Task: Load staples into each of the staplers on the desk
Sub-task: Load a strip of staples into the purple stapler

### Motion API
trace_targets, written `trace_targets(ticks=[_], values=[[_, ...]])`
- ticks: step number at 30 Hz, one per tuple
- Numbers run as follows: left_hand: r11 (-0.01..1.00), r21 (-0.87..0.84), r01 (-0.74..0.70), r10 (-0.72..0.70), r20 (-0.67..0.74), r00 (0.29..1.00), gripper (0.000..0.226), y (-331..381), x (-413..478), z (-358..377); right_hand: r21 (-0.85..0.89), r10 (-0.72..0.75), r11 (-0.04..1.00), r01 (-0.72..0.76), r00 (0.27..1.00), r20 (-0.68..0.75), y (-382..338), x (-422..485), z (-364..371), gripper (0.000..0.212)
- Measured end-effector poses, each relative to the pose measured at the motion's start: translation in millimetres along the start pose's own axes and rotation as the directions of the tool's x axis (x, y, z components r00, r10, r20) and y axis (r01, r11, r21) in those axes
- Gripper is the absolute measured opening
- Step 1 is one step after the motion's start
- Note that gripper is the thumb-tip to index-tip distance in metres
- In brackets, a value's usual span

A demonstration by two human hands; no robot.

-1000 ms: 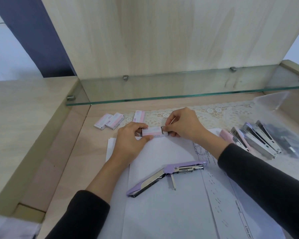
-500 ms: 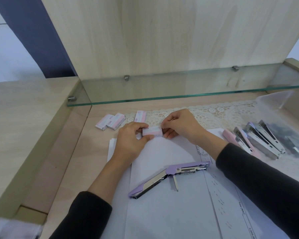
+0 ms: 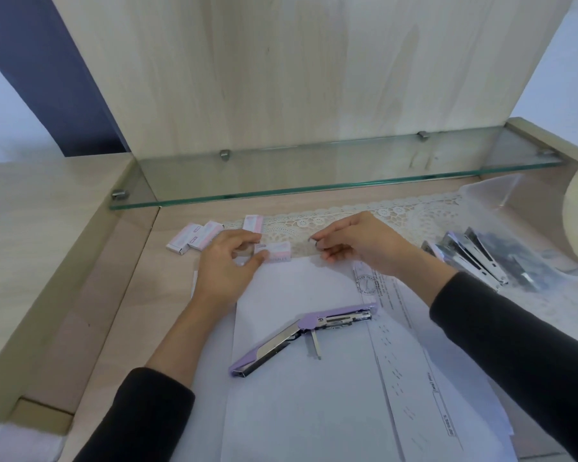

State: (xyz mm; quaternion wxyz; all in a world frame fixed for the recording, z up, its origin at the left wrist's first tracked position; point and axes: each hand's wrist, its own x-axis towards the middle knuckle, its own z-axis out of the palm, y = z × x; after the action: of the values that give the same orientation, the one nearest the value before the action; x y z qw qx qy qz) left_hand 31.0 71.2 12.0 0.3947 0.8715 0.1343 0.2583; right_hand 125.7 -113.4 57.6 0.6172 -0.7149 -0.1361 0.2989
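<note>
Purple stapler (image 3: 301, 335) lies opened on paper sheets (image 3: 297, 411), long axis diag, near-left to far-right; open magazine at far-right end. R hand (image 3: 357, 245) beyond that end, nearer it, pinching small grey strip (image 3: 313, 241), prob staples. L hand (image 3: 227, 261) grips staple box (image 3: 276, 253). Other staplers (image 3: 474, 258) far right.
</note>
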Motion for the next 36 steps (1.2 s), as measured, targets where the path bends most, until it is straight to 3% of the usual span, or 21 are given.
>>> trace_targets(ticks=[4, 10, 13, 17, 21, 24, 28, 36], values=[[0.979, -0.105, 0.172, -0.171, 0.027, 0.985, 0.007, 6, 4, -8, 0.002, 0.020, 1.000, -0.020, 0.993, 0.116, 1, -14, -7, 0.015], [0.991, -0.044, 0.125, -0.112, 0.226, 0.968, 0.010, 31, -22, -29, 0.001, 0.007, 1.000, -0.007, 0.993, 0.117, 2, -31, -11, 0.016], [0.989, -0.051, 0.138, -0.108, 0.386, 0.916, 0.012, 43, -47, -36, -0.037, -0.009, 0.999, 0.013, 0.996, 0.092, 3, -39, -12, 0.018], [1.000, -0.004, 0.026, -0.020, 0.550, 0.835, 0.023, 51, -75, -38, -0.158, -0.041, 0.986, 0.044, 0.999, 0.024, 7, -50, -15, 0.019], [0.999, -0.004, -0.033, 0.030, 0.492, 0.870, 0.043, 48, -85, -32, -0.279, -0.100, 0.957, 0.083, 0.994, -0.049, 15, -64, -12, 0.021], [1.000, -0.005, 0.013, -0.009, 0.443, 0.896, 0.034, 48, -85, -28, -0.327, -0.150, 0.939, 0.110, 0.984, -0.098, 23, -73, -11, 0.027], [0.999, 0.034, 0.035, -0.047, 0.478, 0.877, 0.022, 50, -81, -30, -0.337, -0.195, 0.930, 0.145, 0.974, -0.119, 26, -84, -10, 0.026], [0.969, 0.192, -0.157, 0.052, 0.460, 0.886, 0.022, 55, -82, -27, -0.516, -0.211, 0.847, 0.132, 0.972, -0.099, 25, -95, -1, 0.019]])
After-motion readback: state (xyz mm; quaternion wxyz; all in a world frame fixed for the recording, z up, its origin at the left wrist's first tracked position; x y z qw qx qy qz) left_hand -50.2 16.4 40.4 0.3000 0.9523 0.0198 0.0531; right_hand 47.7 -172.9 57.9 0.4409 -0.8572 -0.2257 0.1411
